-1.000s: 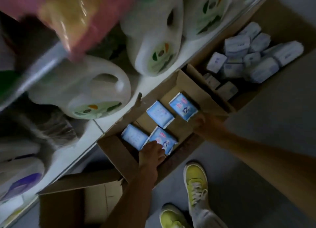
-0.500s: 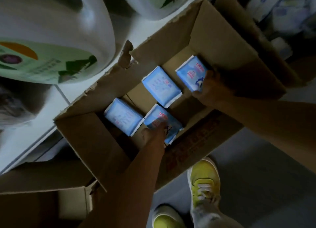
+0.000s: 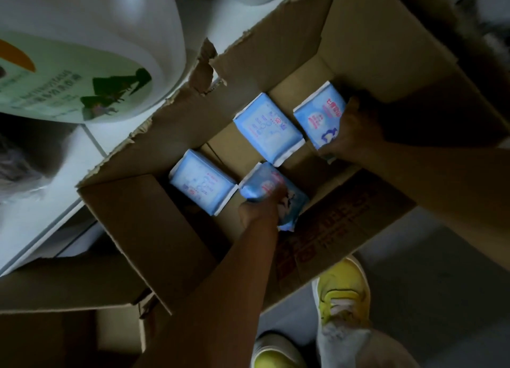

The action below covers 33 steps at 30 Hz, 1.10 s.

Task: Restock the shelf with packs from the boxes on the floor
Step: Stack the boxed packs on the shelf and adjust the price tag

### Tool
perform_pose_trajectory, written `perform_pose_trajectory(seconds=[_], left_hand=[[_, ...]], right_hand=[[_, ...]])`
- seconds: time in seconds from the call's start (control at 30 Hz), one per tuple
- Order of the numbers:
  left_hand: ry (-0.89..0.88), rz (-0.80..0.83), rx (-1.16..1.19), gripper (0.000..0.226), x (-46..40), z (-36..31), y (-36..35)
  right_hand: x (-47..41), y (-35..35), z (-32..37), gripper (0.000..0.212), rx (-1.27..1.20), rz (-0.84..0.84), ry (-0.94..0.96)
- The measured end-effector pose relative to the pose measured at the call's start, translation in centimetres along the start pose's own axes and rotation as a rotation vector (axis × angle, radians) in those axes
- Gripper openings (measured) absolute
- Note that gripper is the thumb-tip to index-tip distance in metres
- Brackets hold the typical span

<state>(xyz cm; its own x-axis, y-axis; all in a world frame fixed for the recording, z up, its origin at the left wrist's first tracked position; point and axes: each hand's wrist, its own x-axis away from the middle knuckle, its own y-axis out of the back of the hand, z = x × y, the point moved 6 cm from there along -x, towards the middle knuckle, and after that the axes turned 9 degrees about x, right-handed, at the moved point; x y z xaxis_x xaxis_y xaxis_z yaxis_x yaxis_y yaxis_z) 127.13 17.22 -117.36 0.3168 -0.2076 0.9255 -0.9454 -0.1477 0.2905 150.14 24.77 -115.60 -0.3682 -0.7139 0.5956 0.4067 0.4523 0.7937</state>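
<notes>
**Both hands on packs inside the open box**

Nearest the camera, a yellow shoe (image 3: 342, 293) stood on the floor beside the cardboard box (image 3: 143, 224), whose flaps were folded outward. The left forearm reached down and away into the box. The left hand (image 3: 259, 211) had its fingers curled round the near pack (image 3: 273, 195), which sat tilted and partly crumpled at the near wall, its long axis running from upper left to lower right. That pack lay directly under the grip, so the lift appeared to call for a straight pull upward and back.

Beyond it, the left pack (image 3: 202, 184) and the middle pack (image 3: 266, 129) lay flat on the box floor, untouched and apart from both hands.

Farther in, the right hand (image 3: 350, 127) came across from the right and gripped the far pack (image 3: 318, 116) along its right edge; fingertip detail was lost in shadow. Each hand was nearest its own pack.

Past the torn box rim, the white shelf (image 3: 49, 202) carried a large white jug (image 3: 91, 56). No blue packs showed on it, so restocking looked incomplete.
</notes>
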Motion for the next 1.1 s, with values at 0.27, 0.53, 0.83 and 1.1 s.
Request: perform_pose_trajectory(seconds=[0.27,0.53,0.83,1.1], left_hand=[[-0.097,0.002,0.142,0.044,3.8,-1.2,2.9],[-0.321,0.155,0.212,0.026,14.8,-5.7,4.9],[-0.371,0.306,0.202,0.026,28.0,-9.0,8.0],[-0.41,0.395,0.303,0.031,39.4,-11.1,13.0]], right_hand=[[4.3,1.0,0.1,0.072,-0.494,0.208,-0.05],[12.7,8.7,2.0,0.057,-0.651,0.444,0.132],[22.1,20.1,3.6,0.045,-1.035,0.465,0.195],[31.3,29.7,4.7,0.034,-1.101,0.365,0.158]])
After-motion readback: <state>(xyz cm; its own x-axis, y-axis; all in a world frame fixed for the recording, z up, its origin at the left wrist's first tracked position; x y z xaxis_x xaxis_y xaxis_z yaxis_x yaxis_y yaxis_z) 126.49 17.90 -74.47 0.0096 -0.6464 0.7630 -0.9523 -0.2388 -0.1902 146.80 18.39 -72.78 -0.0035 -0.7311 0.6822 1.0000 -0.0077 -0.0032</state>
